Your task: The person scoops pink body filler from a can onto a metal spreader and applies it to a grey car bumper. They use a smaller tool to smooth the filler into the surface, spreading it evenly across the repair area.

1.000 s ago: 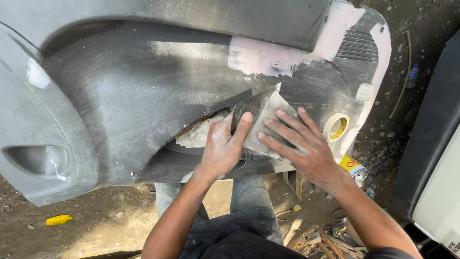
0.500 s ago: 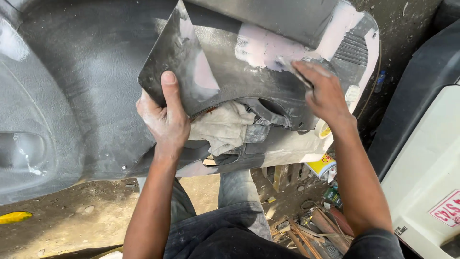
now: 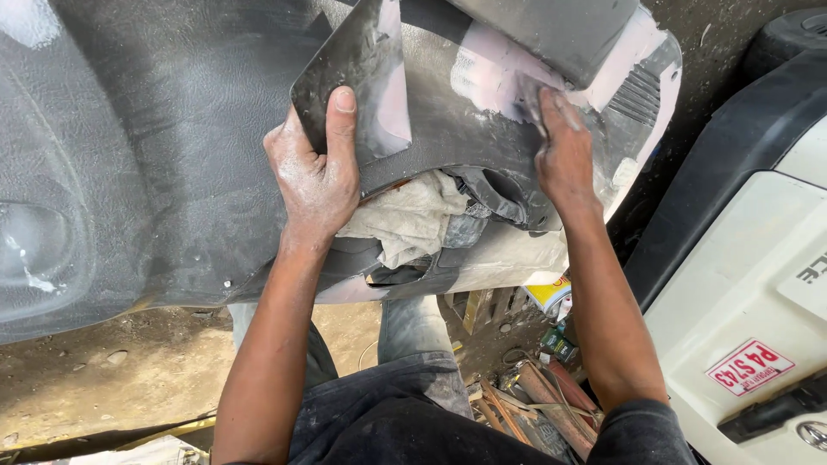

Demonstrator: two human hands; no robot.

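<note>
A large dark grey plastic car panel lies across my lap, with pale pink filler patches near its far right end. My left hand grips a flat dark mixing board smeared with pale filler, thumb on top. My right hand presses a small spreader blade onto the filler patch on the panel; the blade is mostly hidden by my fingers. A crumpled off-white rag sits in the panel's opening between my hands.
A white vehicle body with a black trim strip stands close on the right. Wood scraps, wires and a yellow can lie on the dirt ground below. My dark trousers fill the lower middle.
Both hands left the rag in the opening. The left hand lifted the mixing board; the right hand moved up right to the filler patch and stays there.
</note>
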